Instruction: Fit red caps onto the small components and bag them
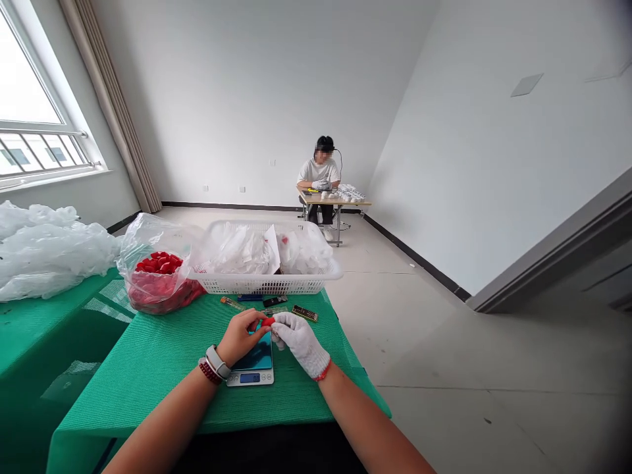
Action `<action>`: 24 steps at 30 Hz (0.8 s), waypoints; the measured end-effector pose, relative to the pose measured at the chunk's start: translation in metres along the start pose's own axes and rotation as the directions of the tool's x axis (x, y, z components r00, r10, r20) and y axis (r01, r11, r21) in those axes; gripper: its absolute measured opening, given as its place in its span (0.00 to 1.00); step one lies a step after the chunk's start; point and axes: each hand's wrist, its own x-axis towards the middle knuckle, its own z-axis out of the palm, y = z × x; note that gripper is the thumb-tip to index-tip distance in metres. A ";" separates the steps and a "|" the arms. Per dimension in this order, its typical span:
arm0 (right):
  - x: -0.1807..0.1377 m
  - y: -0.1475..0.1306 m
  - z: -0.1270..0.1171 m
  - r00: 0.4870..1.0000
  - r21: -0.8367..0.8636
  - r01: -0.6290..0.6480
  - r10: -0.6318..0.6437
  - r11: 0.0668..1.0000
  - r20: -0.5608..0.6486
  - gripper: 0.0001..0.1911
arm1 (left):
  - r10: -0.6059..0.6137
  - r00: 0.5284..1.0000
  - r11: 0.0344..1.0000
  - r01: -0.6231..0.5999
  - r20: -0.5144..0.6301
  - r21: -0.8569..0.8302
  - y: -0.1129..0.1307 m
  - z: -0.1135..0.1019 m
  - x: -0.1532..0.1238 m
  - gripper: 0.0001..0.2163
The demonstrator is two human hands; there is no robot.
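We hold a small red plastic piece [267,322] between our two hands. Its long side runs from left to right, with one end pointing at each hand. Our fingers hide part of it, so we cannot see its whole shape. It is up in the air, over the far end of a digital kitchen scale [250,372].

Our left hand [241,337] is bare and mostly closed, and it pinches the left end of the red piece. A smart watch [218,362] and a red bead bracelet [210,372] are on that wrist. Our right hand [299,342] wears a white knit glove [307,350] and is curled, with its fingers at the right end of the piece.

The scale sits on a green mesh cloth [172,382] near the middle of the table. Past our hands, along the far edge, are a white plastic basket [266,284] full of clear bags and a clear bag of red plastic pieces [158,280] at the far left corner. Small flat packets [305,313] lie just in front of the basket. Far across the room, another person [318,172] sits at a small table [336,203].
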 end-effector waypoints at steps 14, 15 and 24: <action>-0.007 -0.011 -0.002 0.968 -0.383 0.240 -0.251 0.892 0.022 0.12 | -0.126 0.990 0.973 0.136 0.067 -0.187 -0.004 -0.001 0.001 0.16; -0.007 -0.010 -0.002 0.980 -0.316 0.197 -0.198 0.928 0.031 0.12 | -0.125 0.991 0.974 0.133 0.056 -0.184 -0.003 -0.001 0.000 0.16; -0.009 -0.016 0.003 0.974 -0.400 0.224 -0.198 0.889 0.107 0.14 | -0.177 0.984 0.958 0.179 0.027 -0.226 0.000 -0.002 0.001 0.18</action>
